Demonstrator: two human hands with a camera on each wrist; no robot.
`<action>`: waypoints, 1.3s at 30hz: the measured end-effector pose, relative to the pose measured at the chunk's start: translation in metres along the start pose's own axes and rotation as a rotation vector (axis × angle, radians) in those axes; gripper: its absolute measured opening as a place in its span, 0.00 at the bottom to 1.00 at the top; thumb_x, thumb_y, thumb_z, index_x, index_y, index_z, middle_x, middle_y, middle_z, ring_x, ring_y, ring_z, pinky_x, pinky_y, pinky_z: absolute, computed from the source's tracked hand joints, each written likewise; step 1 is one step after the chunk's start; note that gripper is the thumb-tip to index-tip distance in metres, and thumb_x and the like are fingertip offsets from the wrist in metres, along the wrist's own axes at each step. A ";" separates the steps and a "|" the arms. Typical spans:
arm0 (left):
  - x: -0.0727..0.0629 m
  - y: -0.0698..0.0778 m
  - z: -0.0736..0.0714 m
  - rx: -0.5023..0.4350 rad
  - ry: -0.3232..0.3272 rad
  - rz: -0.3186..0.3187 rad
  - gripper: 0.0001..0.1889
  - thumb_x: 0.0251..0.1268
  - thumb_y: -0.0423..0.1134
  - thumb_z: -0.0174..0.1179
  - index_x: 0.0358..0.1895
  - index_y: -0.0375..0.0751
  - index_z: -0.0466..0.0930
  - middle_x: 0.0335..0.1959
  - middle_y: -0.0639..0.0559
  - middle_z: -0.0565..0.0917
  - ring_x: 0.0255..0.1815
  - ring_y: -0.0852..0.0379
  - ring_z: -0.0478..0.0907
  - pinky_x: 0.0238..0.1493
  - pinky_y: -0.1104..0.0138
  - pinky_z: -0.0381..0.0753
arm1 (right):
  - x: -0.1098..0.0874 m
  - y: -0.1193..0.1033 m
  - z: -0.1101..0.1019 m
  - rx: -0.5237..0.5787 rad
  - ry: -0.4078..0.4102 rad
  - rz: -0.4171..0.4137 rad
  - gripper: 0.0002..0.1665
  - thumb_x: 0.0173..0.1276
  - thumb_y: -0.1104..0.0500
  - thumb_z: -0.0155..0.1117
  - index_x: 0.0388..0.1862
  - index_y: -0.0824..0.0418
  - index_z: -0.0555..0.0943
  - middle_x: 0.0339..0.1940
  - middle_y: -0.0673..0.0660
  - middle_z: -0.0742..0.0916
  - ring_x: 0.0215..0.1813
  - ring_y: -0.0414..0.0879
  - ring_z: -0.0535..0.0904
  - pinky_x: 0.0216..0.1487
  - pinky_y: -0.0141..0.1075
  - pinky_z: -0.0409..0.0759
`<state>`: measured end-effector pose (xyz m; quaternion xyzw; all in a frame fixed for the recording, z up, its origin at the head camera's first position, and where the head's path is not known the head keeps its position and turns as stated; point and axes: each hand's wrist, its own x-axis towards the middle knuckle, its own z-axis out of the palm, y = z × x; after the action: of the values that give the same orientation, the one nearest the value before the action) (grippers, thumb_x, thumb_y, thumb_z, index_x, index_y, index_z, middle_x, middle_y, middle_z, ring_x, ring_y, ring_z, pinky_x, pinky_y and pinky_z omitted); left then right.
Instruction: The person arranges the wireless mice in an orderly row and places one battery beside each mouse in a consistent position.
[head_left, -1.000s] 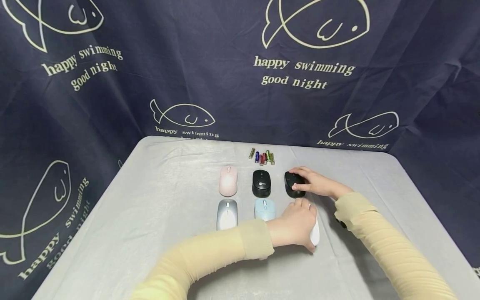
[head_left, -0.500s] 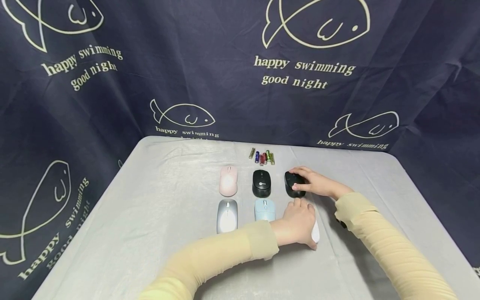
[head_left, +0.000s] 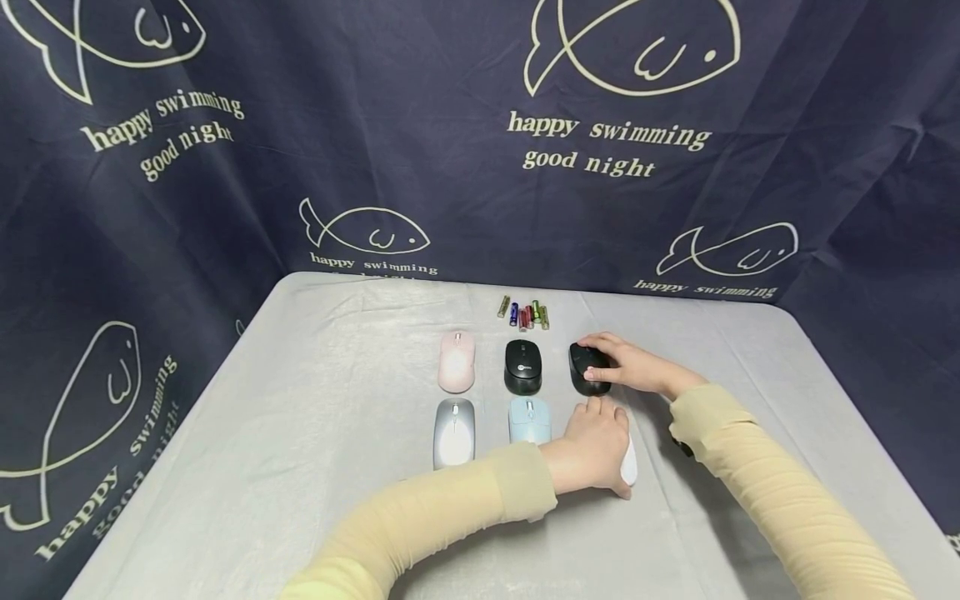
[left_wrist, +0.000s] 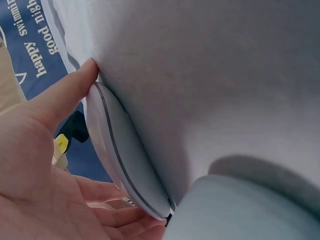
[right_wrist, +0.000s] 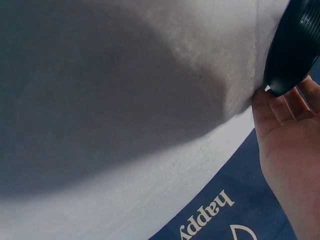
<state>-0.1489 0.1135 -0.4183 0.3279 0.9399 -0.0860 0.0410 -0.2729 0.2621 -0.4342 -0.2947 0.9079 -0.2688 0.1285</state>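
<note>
A white computer mouse (head_left: 630, 467) lies on the table, mostly hidden under my left hand (head_left: 596, 446) in the head view. The left wrist view shows my left hand (left_wrist: 55, 135) holding this white mouse (left_wrist: 125, 145) lengthwise, thumb at one end and fingers at the other. Just beyond it, my right hand (head_left: 633, 365) grips a black mouse (head_left: 586, 371) from its right side. Fingers of my right hand (right_wrist: 290, 145) touch the ribbed black mouse (right_wrist: 292, 47) in the right wrist view.
A pink mouse (head_left: 457, 362), another black mouse (head_left: 522, 367), a grey mouse (head_left: 454, 433) and a light-blue mouse (head_left: 529, 419) form rows to the left. Several small batteries (head_left: 523, 318) lie behind them. Dark blue curtains (head_left: 480, 150) enclose the table (head_left: 337, 367).
My left hand has shifted slightly away from me and to the right, the white mouse sliding a little with it. My right hand and the black mouse stay in place.
</note>
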 end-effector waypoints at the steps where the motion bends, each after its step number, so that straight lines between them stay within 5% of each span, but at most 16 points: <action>1: 0.000 0.000 0.000 0.005 0.002 -0.002 0.59 0.29 0.78 0.63 0.67 0.43 0.64 0.60 0.50 0.70 0.57 0.56 0.64 0.50 0.67 0.68 | 0.000 0.000 0.000 -0.001 0.000 0.000 0.38 0.66 0.49 0.61 0.68 0.67 0.63 0.67 0.67 0.67 0.68 0.63 0.62 0.66 0.59 0.58; 12: -0.002 -0.009 -0.005 -0.025 -0.009 -0.016 0.58 0.25 0.79 0.63 0.65 0.48 0.64 0.57 0.53 0.70 0.52 0.58 0.66 0.46 0.68 0.68 | -0.001 0.000 0.000 -0.014 0.001 -0.004 0.38 0.66 0.49 0.61 0.68 0.67 0.63 0.67 0.68 0.67 0.68 0.65 0.61 0.65 0.60 0.58; 19: -0.006 -0.029 -0.026 -0.102 0.017 0.012 0.56 0.33 0.74 0.65 0.68 0.46 0.62 0.64 0.50 0.68 0.64 0.54 0.64 0.54 0.64 0.71 | -0.002 -0.003 -0.001 -0.004 0.002 -0.012 0.34 0.68 0.53 0.59 0.68 0.68 0.64 0.67 0.69 0.67 0.69 0.66 0.59 0.65 0.61 0.57; 24: -0.007 -0.051 -0.040 -0.185 0.074 0.016 0.53 0.36 0.71 0.67 0.69 0.47 0.62 0.66 0.50 0.66 0.65 0.53 0.63 0.56 0.63 0.71 | -0.001 -0.002 -0.001 0.001 0.000 -0.027 0.33 0.66 0.61 0.59 0.67 0.69 0.64 0.67 0.70 0.67 0.68 0.67 0.59 0.65 0.62 0.57; 31: -0.005 -0.091 -0.050 -0.275 0.143 0.038 0.49 0.43 0.63 0.69 0.69 0.45 0.61 0.68 0.47 0.65 0.66 0.51 0.63 0.62 0.57 0.69 | 0.000 -0.001 0.000 -0.006 -0.015 0.016 0.40 0.66 0.47 0.61 0.69 0.69 0.63 0.69 0.68 0.66 0.69 0.65 0.59 0.66 0.61 0.57; 39: 0.009 -0.133 -0.053 -0.276 0.189 0.056 0.46 0.48 0.57 0.69 0.70 0.45 0.59 0.70 0.48 0.62 0.71 0.51 0.57 0.67 0.55 0.61 | 0.001 0.001 0.000 -0.014 -0.008 0.009 0.39 0.66 0.48 0.62 0.68 0.67 0.64 0.67 0.67 0.68 0.68 0.63 0.62 0.66 0.59 0.59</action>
<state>-0.2401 0.0261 -0.3493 0.3518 0.9330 0.0762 -0.0006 -0.2740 0.2626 -0.4347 -0.2927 0.9105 -0.2607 0.1314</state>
